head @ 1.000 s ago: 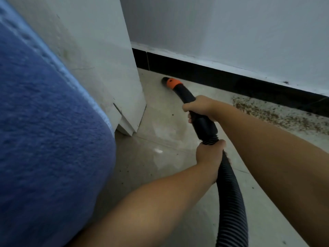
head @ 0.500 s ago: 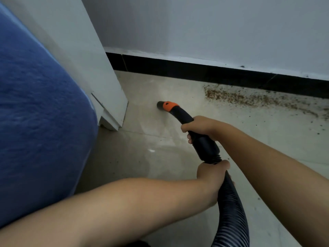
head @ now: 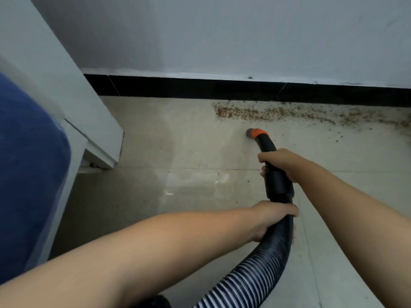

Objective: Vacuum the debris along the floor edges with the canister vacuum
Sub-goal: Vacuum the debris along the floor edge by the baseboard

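Note:
A black vacuum hose (head: pixel 264 263) with ribbed tubing ends in a smooth black handle and an orange-ringed nozzle (head: pixel 254 133). The nozzle mouth sits on the pale floor tile just below a strip of brown debris (head: pixel 266 113) that runs along the black skirting (head: pixel 222 90) toward the right. My right hand (head: pixel 279 162) grips the smooth handle section. My left hand (head: pixel 272 220) grips the hose where the ribbing begins, just behind the right hand.
A white furniture panel (head: pixel 93 121) stands at the left, its foot on the floor near the skirting. A blue fabric mass (head: pixel 29 163) fills the left edge. The grey wall (head: pixel 222 34) rises above the skirting. Scattered specks lie at the far right.
The nozzle has moved away from the corner by the white panel, rightward along the floor, and now sits beside the left end of the debris strip. Both hands kept their hold.

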Motion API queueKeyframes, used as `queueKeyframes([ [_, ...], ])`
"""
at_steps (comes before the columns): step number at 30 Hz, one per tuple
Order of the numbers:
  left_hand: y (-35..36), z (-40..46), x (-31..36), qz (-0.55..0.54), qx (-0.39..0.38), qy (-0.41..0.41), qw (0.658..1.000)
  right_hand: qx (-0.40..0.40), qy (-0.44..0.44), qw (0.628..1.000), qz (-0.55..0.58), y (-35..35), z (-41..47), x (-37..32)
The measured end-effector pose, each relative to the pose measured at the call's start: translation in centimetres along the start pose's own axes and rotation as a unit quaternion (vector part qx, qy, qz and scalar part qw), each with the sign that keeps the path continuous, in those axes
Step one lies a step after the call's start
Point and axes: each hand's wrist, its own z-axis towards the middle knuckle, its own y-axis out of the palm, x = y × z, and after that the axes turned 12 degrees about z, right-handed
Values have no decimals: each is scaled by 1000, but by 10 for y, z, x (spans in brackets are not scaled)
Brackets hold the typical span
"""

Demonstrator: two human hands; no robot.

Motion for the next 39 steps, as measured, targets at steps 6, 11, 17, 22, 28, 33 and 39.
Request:
queueKeyframes([
  [6,22,10,18,38,-77,-34,996,56,34,993,101,-55,-4,23],
  [11,4,17,49,133,-63,-41,988,60,46,984,161,-69,6,13],
  [17,-20,15,70,208,-31,-59,976,58,30,981,184,-58,23,-5],
  [22,-22,14,28,161,35,-62,984,19,7,983,181,-16,25,9],
  [28,-45,5,-2,85,143,-27,986,-17,-16,989,148,32,23,1],
  [33,-50,3,-8,35,127,-9,991,-22,-32,994,104,46,23,-5],
  [39,-28,17,-4,37,99,1,994,21,-25,993,115,15,26,7],
])
